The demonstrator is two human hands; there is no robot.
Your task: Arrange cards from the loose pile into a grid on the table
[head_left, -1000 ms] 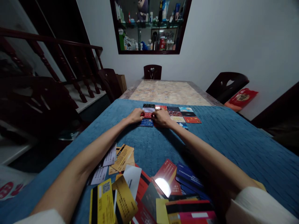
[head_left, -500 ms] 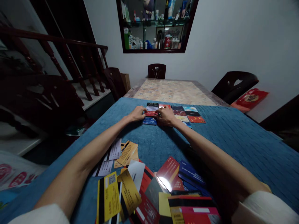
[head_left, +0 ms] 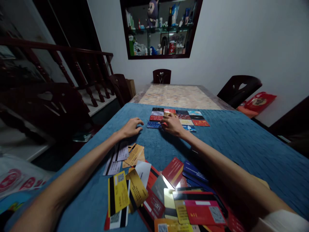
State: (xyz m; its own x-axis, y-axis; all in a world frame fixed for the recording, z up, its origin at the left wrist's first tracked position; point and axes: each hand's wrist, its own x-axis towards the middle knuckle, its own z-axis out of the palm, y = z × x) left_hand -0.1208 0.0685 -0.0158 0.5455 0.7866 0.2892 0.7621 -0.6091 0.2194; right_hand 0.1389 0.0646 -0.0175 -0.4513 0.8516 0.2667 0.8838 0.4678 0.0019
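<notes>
Rows of bank cards lie side by side on the blue cloth. My right hand (head_left: pixel 172 124) rests over the middle of them, fingers bent down beside a blue card (head_left: pixel 154 125) in the nearest row; whether its fingertips grip a card is hidden. Left of the rows, my left hand (head_left: pixel 131 127) hovers by the cloth with fingers apart and nothing in them. A red card (head_left: pixel 155 118) lies just behind the blue one. Closer to me is a loose, overlapping heap with a yellow card (head_left: pixel 118 194), a dark red card (head_left: pixel 174 171) and a dark blue card (head_left: pixel 195 172).
The blue cloth (head_left: pixel 241 151) covers the near part of the table, with a patterned tabletop (head_left: pixel 176 96) beyond it. Dark wooden chairs (head_left: pixel 238 90) stand around. A white plastic bag (head_left: pixel 19 177) is at the left, and a red bag (head_left: pixel 260 102) at the right.
My left hand has moved left and toward me, away from the card rows, and its fingers have come off the cards. My right hand has stayed over the rows, shifting slightly.
</notes>
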